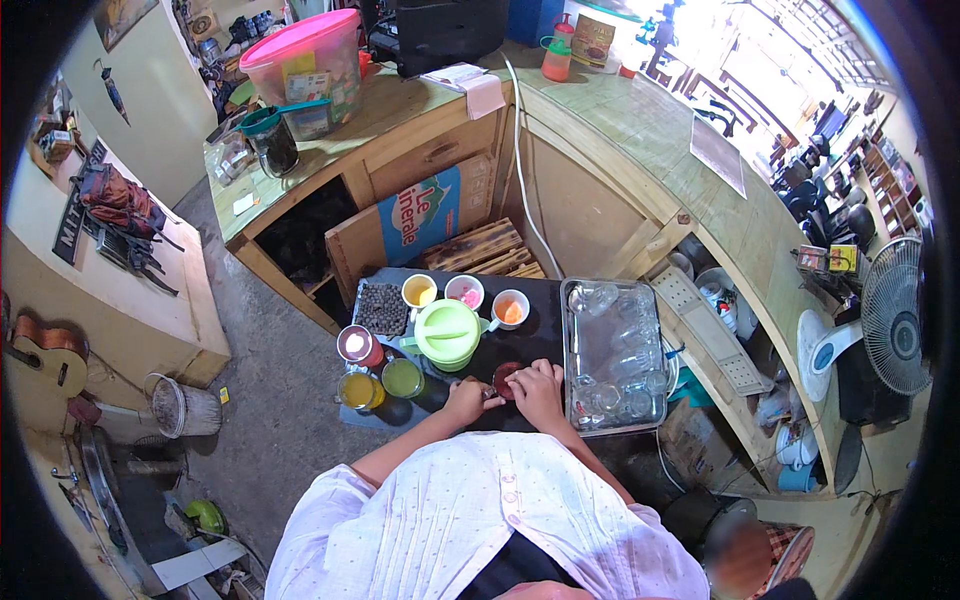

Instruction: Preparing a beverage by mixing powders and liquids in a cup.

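Observation:
My left hand (470, 402) is closed at the near edge of a dark table (540, 345), its fingers against the left side of a dark red round thing (506, 380), possibly a glass of red drink. What lies inside the left fingers is too small to make out. On the right side of the dark red thing, my right hand (538, 393) is closed with its fingers on the rim. Just beyond stands a light green lidded pitcher (447, 333). Left of the hands are a green drink (403, 378), a yellow drink (360, 391) and a red drink (360, 346).
A metal tray (614, 420) of clear glass mugs stands to the right. Cups with yellow (419, 291), pink (464, 291) and orange (511, 309) contents line the far side, beside a tray of dark pieces (381, 309). A wooden counter (640, 130) wraps behind; a white fan (885, 310) stands right.

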A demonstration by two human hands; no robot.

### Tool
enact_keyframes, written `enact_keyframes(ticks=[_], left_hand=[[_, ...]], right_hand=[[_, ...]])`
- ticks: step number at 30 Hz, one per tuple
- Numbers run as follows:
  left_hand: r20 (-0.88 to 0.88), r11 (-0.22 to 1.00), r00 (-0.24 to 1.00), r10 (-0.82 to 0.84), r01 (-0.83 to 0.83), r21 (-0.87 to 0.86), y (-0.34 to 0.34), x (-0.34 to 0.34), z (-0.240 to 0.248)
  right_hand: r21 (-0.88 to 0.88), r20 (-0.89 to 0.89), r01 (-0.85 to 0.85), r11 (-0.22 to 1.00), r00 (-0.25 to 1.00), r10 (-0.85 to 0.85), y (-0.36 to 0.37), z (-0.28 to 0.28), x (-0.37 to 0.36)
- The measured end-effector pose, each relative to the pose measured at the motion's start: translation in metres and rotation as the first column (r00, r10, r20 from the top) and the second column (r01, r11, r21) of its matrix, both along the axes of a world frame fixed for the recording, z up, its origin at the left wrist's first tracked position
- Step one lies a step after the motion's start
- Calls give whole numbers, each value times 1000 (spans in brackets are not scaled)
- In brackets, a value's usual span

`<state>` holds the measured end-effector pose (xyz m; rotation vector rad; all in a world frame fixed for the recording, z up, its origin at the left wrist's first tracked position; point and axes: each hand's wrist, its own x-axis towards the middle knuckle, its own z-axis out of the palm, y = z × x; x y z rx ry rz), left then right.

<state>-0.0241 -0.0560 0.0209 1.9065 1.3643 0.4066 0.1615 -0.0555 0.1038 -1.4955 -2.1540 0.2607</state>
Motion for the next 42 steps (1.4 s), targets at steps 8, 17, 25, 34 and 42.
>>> enact_keyframes(ticks=[8, 17, 25, 34, 42], left_hand=[[-141, 996, 989, -36, 25, -80, 2, 0, 17], [-125, 996, 992, -24, 13, -84, 3, 0, 13], [-119, 997, 993, -17, 8, -71, 2, 1, 14], [-97, 999, 995, 17, -21, -35, 1, 1, 13], [-52, 1000, 998, 20, -20, 10, 0, 0, 17]], right_hand=[[64, -70, -46, 997, 996, 51, -1, -3, 0], [64, -23, 4, 998, 1000, -2, 1, -5, 0], [37, -104, -78, 996, 991, 82, 3, -4, 4], [96, -45, -57, 994, 997, 61, 4, -6, -1], [52, -34, -48, 998, 998, 49, 2, 1, 1]])
